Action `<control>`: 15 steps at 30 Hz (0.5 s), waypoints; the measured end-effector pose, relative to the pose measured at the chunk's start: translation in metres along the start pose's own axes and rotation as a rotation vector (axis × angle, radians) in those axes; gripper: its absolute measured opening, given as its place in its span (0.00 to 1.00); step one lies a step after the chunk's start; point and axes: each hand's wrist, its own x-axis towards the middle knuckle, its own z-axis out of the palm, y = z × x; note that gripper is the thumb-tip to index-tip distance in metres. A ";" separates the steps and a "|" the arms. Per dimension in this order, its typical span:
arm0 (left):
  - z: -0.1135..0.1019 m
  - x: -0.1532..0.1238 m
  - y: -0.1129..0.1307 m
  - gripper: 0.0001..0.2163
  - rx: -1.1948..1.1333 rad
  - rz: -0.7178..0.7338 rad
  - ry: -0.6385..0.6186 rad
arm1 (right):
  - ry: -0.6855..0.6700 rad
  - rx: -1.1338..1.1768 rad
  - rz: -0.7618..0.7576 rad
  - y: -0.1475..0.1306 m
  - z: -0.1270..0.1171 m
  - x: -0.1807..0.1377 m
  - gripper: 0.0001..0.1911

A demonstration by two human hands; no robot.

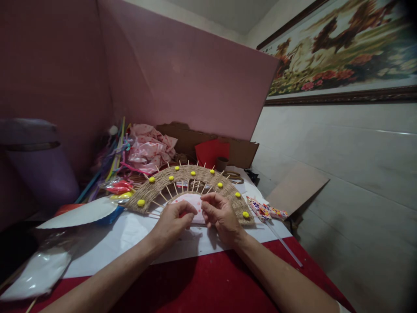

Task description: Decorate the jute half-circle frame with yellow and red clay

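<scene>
A half-round woven fan-shaped piece [182,175] stands in front of me. Its brown twine band is threaded over thin sticks whose ends poke out, and several yellow dots [193,173] are spread over it. At its inner centre is a half-circle of pale pink cloth with red spots [190,199]. My left hand [176,219] is closed in a pinch before this cloth's lower left. Close beside it, my right hand [223,217] pinches thumb and fingertips together over the cloth's right side. Anything between the fingers is too small to make out.
Crumpled pink cloth [146,148], red paper [211,152], a brown cup [222,163] and cardboard [243,154] lie behind. Leftward are a white disc [81,213], a plastic bag [39,269] and a purple container [39,169]. Patterned fabric [273,212] and a translucent stick [286,245] lie right.
</scene>
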 end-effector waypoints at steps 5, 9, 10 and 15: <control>0.000 -0.001 0.001 0.06 0.004 -0.004 -0.001 | 0.002 -0.011 0.021 -0.001 0.001 0.000 0.13; 0.000 -0.002 0.002 0.06 0.007 -0.013 -0.001 | -0.006 -0.021 0.031 -0.001 0.001 -0.001 0.17; 0.000 -0.002 0.002 0.06 0.008 -0.013 0.003 | -0.011 -0.024 0.032 -0.001 0.001 -0.001 0.18; 0.001 -0.002 0.002 0.06 0.034 -0.003 0.000 | -0.012 -0.027 0.028 0.000 0.000 -0.002 0.22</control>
